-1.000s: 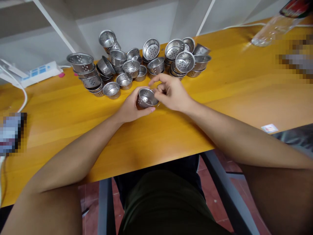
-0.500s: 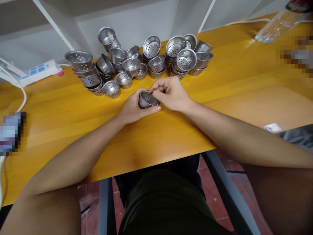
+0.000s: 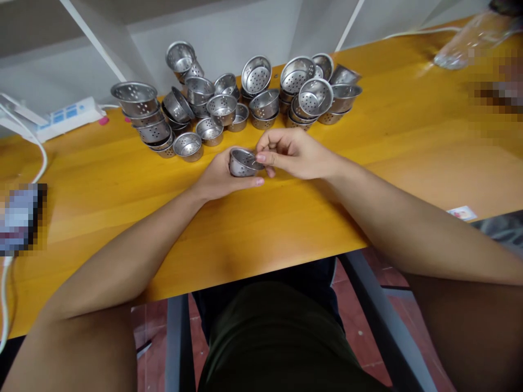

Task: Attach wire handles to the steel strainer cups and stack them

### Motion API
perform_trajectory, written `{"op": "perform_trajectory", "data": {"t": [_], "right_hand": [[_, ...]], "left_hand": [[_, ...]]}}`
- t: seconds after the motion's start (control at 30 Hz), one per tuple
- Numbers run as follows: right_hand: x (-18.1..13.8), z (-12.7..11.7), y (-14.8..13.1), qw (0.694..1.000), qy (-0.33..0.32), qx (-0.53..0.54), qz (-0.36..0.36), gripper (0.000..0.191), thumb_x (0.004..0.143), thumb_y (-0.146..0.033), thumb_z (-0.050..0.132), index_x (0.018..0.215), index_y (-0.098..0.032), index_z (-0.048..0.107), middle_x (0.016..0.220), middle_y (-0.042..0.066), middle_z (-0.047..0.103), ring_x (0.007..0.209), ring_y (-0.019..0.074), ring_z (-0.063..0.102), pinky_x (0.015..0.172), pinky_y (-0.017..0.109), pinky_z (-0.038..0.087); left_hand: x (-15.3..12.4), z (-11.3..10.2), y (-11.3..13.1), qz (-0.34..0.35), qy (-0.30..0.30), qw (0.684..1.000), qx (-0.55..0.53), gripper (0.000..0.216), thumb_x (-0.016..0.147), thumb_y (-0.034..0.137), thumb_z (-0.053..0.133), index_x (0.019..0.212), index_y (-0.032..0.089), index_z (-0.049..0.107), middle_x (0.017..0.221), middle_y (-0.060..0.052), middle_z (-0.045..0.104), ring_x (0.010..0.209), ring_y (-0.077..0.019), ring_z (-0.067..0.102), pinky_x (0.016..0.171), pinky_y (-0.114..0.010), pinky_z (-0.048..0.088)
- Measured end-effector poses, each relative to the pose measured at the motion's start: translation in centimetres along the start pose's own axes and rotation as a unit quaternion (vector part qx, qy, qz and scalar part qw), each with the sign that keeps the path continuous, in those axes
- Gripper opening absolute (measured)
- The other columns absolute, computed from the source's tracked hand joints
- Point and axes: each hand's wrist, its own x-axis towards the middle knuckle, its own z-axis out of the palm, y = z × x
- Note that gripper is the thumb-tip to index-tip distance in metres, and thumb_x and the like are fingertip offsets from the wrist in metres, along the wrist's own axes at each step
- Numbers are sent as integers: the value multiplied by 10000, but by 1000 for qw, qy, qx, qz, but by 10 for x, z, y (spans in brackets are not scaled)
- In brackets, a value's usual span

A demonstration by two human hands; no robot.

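My left hand is wrapped round a small perforated metal cup, its thumb along the near side. The cup is tilted with its mouth up, above the table's middle. At the cup's right rim, my right hand has thumb and forefinger pinched together. A thin bright sliver shows by those fingertips inside the cup; what it is, I cannot make out. Beyond both hands are several similar perforated metal cups, some stacked and tilted. The closest of these, a single upright cup, stands just left of my left hand.
A yellow wooden table runs up to a grey wall panel. On the left lie a white power strip and a blurred-out device with a white cable. A clear bottle lies far right. A small card is near the right front edge.
My right hand has shifted slightly right, its fingertips now at the cup's right rim rather than over its mouth. My left hand still holds the cup. The view has moved a little.
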Motion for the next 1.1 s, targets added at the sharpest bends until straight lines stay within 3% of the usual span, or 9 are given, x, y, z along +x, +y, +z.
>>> {"op": "perform_trajectory", "data": {"t": [0.13, 0.43, 0.7, 1.1], "right_hand": [[1, 2, 4, 1000, 9, 14, 18, 646, 987, -788, 1136, 1068, -241, 802, 789, -6, 778, 654, 170, 692, 598, 311, 533], [1, 12, 3, 999, 36, -9, 22, 678, 986, -827, 1118, 1044, -249, 767, 784, -27, 739, 642, 151, 624, 574, 297, 486], [2, 11, 4, 999, 38, -15, 25, 712, 963, -884, 1102, 1028, -254, 778, 786, -24, 731, 626, 146, 594, 561, 313, 451], [2, 8, 8, 1000, 26, -9, 14, 706, 986, -874, 1091, 1030, -237, 790, 783, -24, 731, 613, 129, 588, 559, 293, 438]], "left_hand": [[0, 0, -5, 1, 11, 1000, 10, 744, 792, 628, 1222, 1223, 217, 776, 1225, -102, 918, 1104, -261, 848, 1034, -437, 718], [-1, 2, -8, 6, 32, 999, 43, 788, 793, 725, 1203, 1186, 229, 734, 1195, -78, 892, 1093, -255, 839, 993, -410, 705], [-1, 2, -8, 4, 38, 999, 38, 759, 788, 700, 1199, 1181, 242, 739, 1175, -69, 866, 1104, -279, 837, 982, -436, 705], [-1, 1, -12, 15, 20, 999, 37, 821, 807, 742, 1185, 1268, 237, 730, 1270, -103, 877, 1188, -303, 856, 1049, -457, 710]]}}
